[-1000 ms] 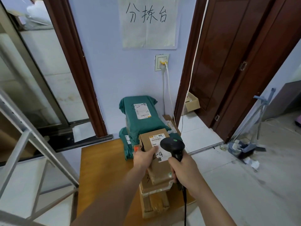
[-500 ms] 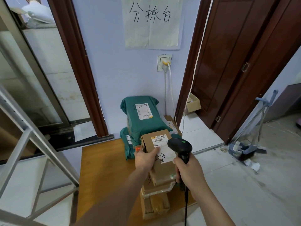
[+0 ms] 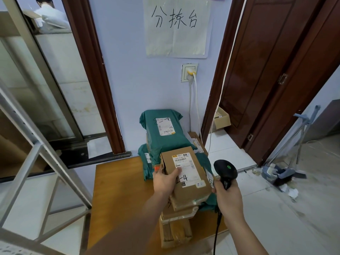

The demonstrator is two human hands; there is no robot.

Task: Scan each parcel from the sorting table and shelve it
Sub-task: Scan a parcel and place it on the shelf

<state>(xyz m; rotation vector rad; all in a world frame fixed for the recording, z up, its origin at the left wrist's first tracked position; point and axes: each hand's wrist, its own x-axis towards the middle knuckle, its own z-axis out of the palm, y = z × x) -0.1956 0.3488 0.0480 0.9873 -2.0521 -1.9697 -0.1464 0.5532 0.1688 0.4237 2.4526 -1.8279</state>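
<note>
A small brown cardboard parcel [image 3: 191, 183] with a white label marked "2-4" is tilted up above the stack on the wooden sorting table [image 3: 119, 196]. My left hand [image 3: 164, 182] grips its left edge, thumb on the label. My right hand [image 3: 227, 195] grips the handle of a black barcode scanner [image 3: 225, 171], held just right of the parcel, green light showing, its cord hanging down. Beneath lie more brown boxes [image 3: 176, 230]. A green bagged parcel [image 3: 161, 135] leans against the wall behind.
A grey metal shelf frame [image 3: 36, 162] stands at the left. Dark wooden doors [image 3: 276, 70] stand at the right, with a dustpan and broom [image 3: 281, 172] on the tiled floor. A cable hangs from the wall socket [image 3: 189, 72]. A person sits behind the glass, top left.
The scanner has moved right, away from the front of the parcel's label. My left hand has kept its hold on the parcel, which now shows its whole label.
</note>
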